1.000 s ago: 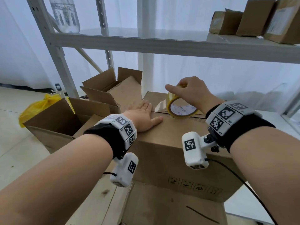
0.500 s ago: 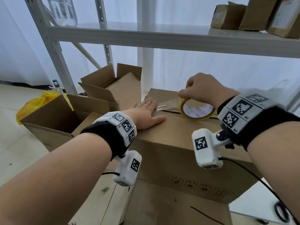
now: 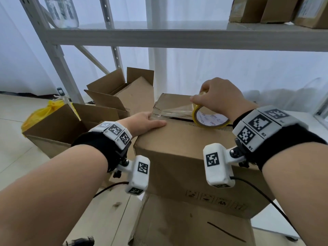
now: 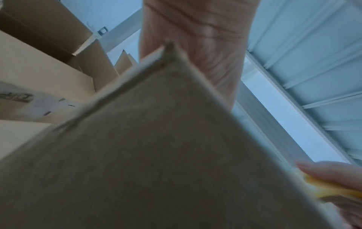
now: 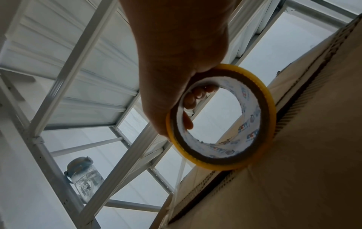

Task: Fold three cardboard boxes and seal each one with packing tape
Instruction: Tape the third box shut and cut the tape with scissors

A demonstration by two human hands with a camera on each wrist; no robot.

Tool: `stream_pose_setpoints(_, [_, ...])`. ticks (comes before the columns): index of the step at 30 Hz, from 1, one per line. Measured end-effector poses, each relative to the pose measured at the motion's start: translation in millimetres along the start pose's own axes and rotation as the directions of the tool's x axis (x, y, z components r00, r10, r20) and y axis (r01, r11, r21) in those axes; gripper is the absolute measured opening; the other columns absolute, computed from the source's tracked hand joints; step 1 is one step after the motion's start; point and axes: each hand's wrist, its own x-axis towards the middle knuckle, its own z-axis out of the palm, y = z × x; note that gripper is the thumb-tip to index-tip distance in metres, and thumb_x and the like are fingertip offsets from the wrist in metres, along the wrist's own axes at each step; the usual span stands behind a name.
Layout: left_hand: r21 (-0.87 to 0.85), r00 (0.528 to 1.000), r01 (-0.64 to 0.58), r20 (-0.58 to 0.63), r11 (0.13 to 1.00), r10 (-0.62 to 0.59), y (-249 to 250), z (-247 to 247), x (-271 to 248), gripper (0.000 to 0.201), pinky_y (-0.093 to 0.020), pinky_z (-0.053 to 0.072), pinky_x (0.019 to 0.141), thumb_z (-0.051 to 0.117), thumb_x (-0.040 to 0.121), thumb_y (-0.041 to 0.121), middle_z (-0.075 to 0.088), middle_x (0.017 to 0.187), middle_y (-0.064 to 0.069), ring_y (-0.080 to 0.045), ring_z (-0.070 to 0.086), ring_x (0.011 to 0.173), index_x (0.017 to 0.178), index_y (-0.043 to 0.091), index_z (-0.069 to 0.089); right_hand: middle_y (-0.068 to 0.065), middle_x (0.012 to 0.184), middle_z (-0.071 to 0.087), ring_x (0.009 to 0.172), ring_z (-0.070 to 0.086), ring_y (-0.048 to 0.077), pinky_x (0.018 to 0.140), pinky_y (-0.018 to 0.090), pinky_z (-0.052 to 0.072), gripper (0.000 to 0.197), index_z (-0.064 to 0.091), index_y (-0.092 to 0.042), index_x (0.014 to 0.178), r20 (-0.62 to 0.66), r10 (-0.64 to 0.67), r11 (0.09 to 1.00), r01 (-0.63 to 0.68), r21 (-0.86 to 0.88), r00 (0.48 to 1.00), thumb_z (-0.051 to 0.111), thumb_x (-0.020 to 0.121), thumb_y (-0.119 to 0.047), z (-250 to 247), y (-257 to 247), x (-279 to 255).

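Hidden: the left wrist view is mostly blurred cardboard, and the fingertips of the left hand [image 3: 144, 122] are lost behind the box edge there.
Cut off: three small cartons [image 3: 276, 10] on the upper shelf [image 3: 177, 36] run out of the head view – their tops cannot be seen.
Count: one closed box [image 3: 186, 148] up front, two open boxes [image 3: 124, 93] behind on the left, one tape roll [image 3: 211, 119], one glass jar [image 3: 61, 12].
Hands: the left lies flat, fingers straight, pressing the tape's free end onto the box top; the right hand [image 3: 218, 98] curls round the roll, fingers through its core.
Tape: a clear strip [image 3: 173, 112] stretches from the pressed end to the roll, above the centre seam – the roll stands on edge on the lid.
Materials: brown corrugated cardboard, yellow-rimmed roll with a printed white core, grey metal shelving, a yellow plastic bag [image 3: 42, 110] (crumpled, beside the open boxes).
Underneath: the closed box sits on flat cardboard [image 3: 186, 226] on the pale wooden desk [image 3: 106, 215].
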Motion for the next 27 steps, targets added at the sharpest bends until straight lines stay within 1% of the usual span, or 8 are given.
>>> stream_pose_setpoints(2, [0.057,1.0,0.019,-0.005,0.998,-0.019,2,3,0,0.06,-0.033,0.044,0.102,0.062,0.085,0.051,0.061,0.128,-0.004,-0.017,0.062,0.108,0.133,0.017,0.05,-0.005,0.084,0.057,0.086,0.053,0.017,0.07,0.032,0.039,0.026,0.057,-0.021,0.087,-0.003,0.004,1.0,-0.004,0.0,1.0,0.06,0.085,-0.046,0,0,-1])
stream_pose_setpoints(3, [0.155,0.999,0.03,-0.023,0.987,-0.027,5,4,-2,0.067,-0.031,0.04,0.105,0.057,0.088,0.054,0.055,0.136,-0.005,-0.02,0.057,0.116,0.141,0.016,0.041,-0.005,0.087,0.057,0.087,0.053,0.017,0.071,0.032,0.039,0.025,0.057,-0.021,0.088,-0.003,0.007,1.0,-0.007,-0.002,1.0,0.06,0.085,-0.046,-1,0,-1])
stream_pose_setpoints(6, [0.486,0.997,0.058,-0.077,0.872,-0.023,18,10,-6,0.082,-0.032,0.018,0.114,0.036,0.094,0.06,0.01,0.159,-0.011,-0.027,0.024,0.143,0.153,0.014,0.0,-0.004,0.09,0.057,0.087,0.052,0.017,0.072,0.032,0.041,0.026,0.057,-0.021,0.091,0.001,0.021,1.0,-0.021,-0.004,1.0,0.06,0.085,-0.046,-2,-2,-2])
stream_pose_setpoints(7, [0.566,0.999,0.037,-0.054,0.823,-0.008,21,11,-6,0.081,-0.033,0.01,0.117,0.031,0.095,0.06,-0.006,0.16,-0.009,-0.025,0.01,0.147,0.152,0.015,-0.005,-0.003,0.09,0.058,0.087,0.053,0.018,0.071,0.032,0.041,0.027,0.059,-0.019,0.091,0.003,0.029,1.0,-0.029,-0.01,1.0,0.06,0.085,-0.045,-2,-2,-2])
stream_pose_setpoints(9, [0.686,1.0,-0.016,0.002,0.728,0.021,23,12,-4,0.081,-0.033,-0.003,0.118,0.024,0.095,0.062,-0.018,0.159,-0.005,-0.018,-0.009,0.147,0.152,0.014,-0.008,0.0,0.09,0.062,0.086,0.055,0.019,0.069,0.031,0.041,0.03,0.063,-0.015,0.091,0.009,0.049,0.998,-0.049,-0.03,0.999,0.059,0.085,-0.044,-3,-3,-1])
stream_pose_setpoints(13, [0.753,0.992,-0.122,0.113,0.647,0.055,33,25,-6,0.083,-0.032,-0.01,0.117,0.019,0.094,0.065,-0.019,0.158,-0.005,-0.014,-0.016,0.146,0.151,0.012,-0.011,0.002,0.091,0.065,0.086,0.059,0.022,0.066,0.031,0.041,0.036,0.066,-0.011,0.094,0.031,0.068,0.996,-0.065,-0.068,0.997,0.057,0.085,-0.044,-2,-9,2])
stream_pose_setpoints(22, [0.712,0.986,-0.163,0.136,0.683,0.094,38,28,-13,0.08,-0.03,-0.005,0.118,0.021,0.095,0.063,-0.012,0.16,-0.003,-0.014,-0.009,0.147,0.153,0.014,-0.006,0.003,0.085,0.064,0.084,0.059,0.02,0.066,0.029,0.042,0.03,0.067,-0.011,0.084,0.107,0.032,0.995,-0.021,-0.098,0.994,0.061,0.081,-0.04,-10,-20,7])
stream_pose_setpoints(27, [0.697,0.987,-0.158,0.103,0.699,0.12,38,27,-18,0.08,-0.029,-0.005,0.118,0.023,0.095,0.062,-0.009,0.161,-0.002,-0.012,-0.006,0.147,0.152,0.014,-0.007,0.003,0.077,0.06,0.075,0.057,0.02,0.06,0.03,0.041,0.045,0.056,-0.012,0.071,0.151,0.083,0.938,-0.026,-0.346,0.985,0.06,0.084,-0.055,-27,-6,4])
